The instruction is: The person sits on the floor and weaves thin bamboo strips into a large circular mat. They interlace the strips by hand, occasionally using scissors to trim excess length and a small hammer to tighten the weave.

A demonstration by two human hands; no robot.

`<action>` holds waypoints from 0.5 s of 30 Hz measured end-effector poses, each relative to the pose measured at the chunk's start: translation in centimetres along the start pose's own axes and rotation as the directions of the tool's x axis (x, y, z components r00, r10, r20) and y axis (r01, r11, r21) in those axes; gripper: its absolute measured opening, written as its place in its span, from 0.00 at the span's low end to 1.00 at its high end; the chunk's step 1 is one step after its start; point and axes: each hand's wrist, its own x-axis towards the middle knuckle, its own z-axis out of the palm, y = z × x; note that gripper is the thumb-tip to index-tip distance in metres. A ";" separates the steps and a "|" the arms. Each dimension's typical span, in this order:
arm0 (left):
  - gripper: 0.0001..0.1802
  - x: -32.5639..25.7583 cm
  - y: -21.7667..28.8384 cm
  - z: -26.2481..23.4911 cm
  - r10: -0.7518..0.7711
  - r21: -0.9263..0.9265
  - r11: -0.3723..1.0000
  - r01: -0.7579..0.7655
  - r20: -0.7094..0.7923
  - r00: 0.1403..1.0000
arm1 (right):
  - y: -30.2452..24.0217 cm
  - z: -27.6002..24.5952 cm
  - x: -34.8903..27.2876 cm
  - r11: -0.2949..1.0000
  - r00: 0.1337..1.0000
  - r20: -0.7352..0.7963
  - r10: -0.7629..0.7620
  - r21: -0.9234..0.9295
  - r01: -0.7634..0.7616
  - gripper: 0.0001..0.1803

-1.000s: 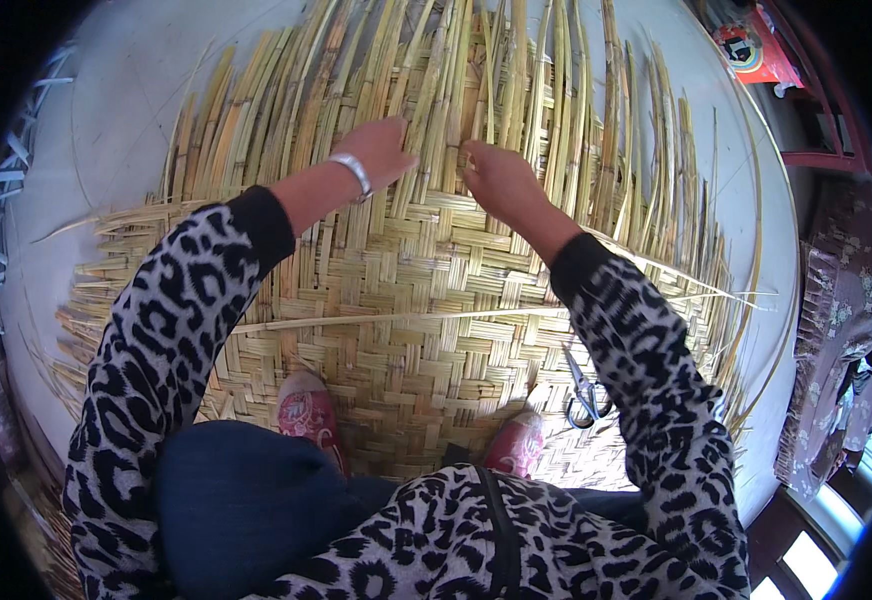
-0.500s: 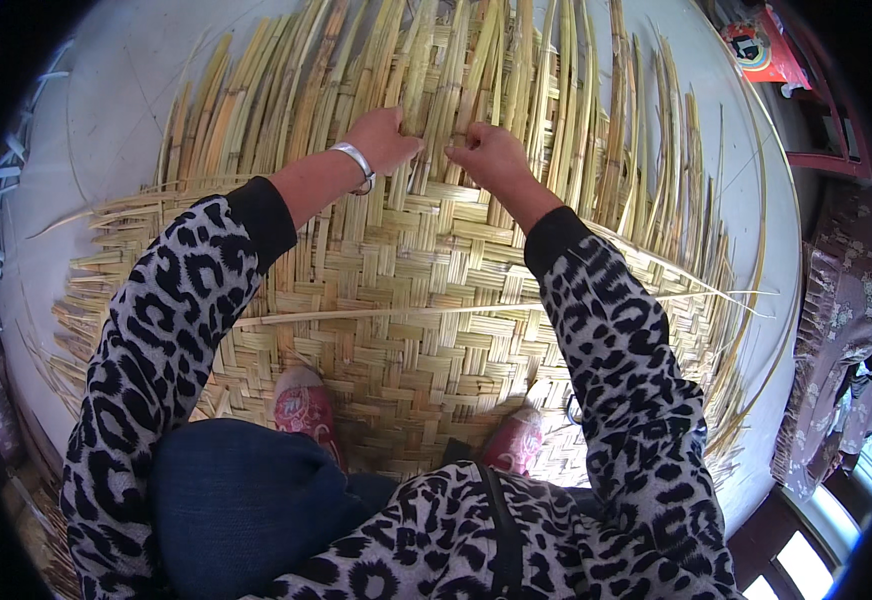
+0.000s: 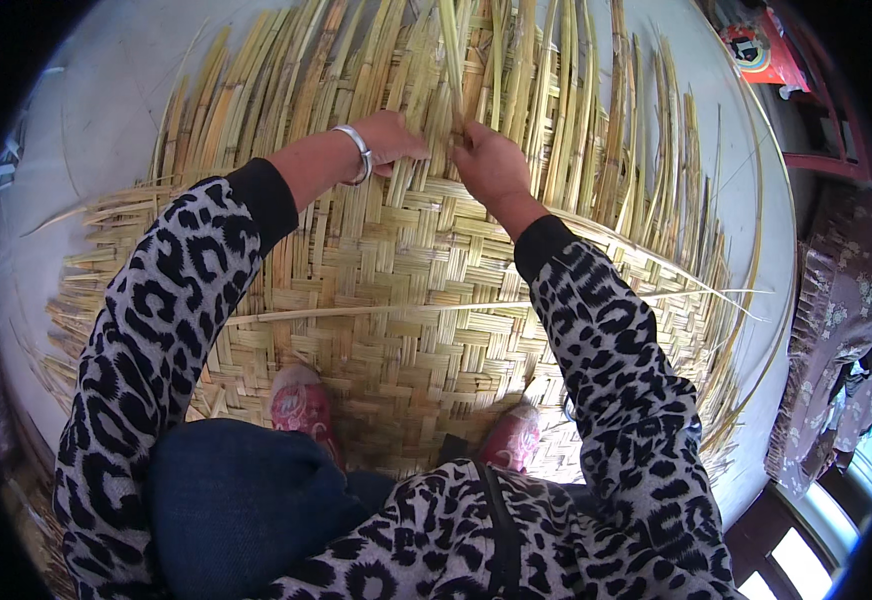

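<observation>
A half-woven mat (image 3: 376, 270) of pale split-cane strips spreads over the floor, its loose ends fanning out toward the far side. At the far edge of the weave, my right hand (image 3: 496, 170) pinches a cane strip (image 3: 451, 55) that stands raised above its neighbours. Just left of it, my left hand (image 3: 388, 142), with a silver bangle (image 3: 361, 150) on the wrist, is closed low over the upright strips. What its fingertips grip is hidden. A long thin loose strip (image 3: 376, 309) lies crosswise over the woven part.
My pink shoes (image 3: 301, 405) stand on the near part of the mat. Loose strip ends (image 3: 91, 255) stick out along the left edge. A patterned fringed cloth (image 3: 836, 310) hangs at the right, below a red bag (image 3: 771, 55). Pale floor (image 3: 101, 130) borders the mat.
My right hand has lifted a cane strip, which now stands up out of the row. My left hand remains beside it, slightly turned and still closed.
</observation>
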 end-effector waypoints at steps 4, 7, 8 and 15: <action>0.23 -0.7 0.1 0.2 0.016 0.034 0.999 -0.016 -0.013 1.000 | 0.1 0.3 -0.2 0.996 0.997 -0.005 0.082 0.023 -0.082 0.18; 0.23 -1.1 0.3 0.0 0.039 0.051 0.998 -0.037 -0.039 0.998 | 0.0 0.8 -0.6 0.996 0.986 -0.160 0.052 0.073 -0.041 0.19; 0.24 -1.2 0.4 0.0 0.043 0.061 0.997 -0.041 -0.039 0.998 | -0.1 1.0 -0.6 0.997 0.976 -0.212 0.049 0.076 -0.034 0.19; 0.20 -1.6 0.8 0.2 -0.012 0.029 0.999 0.013 -0.034 0.999 | -2.4 0.7 0.8 0.982 0.997 -0.066 -0.026 0.184 0.037 0.20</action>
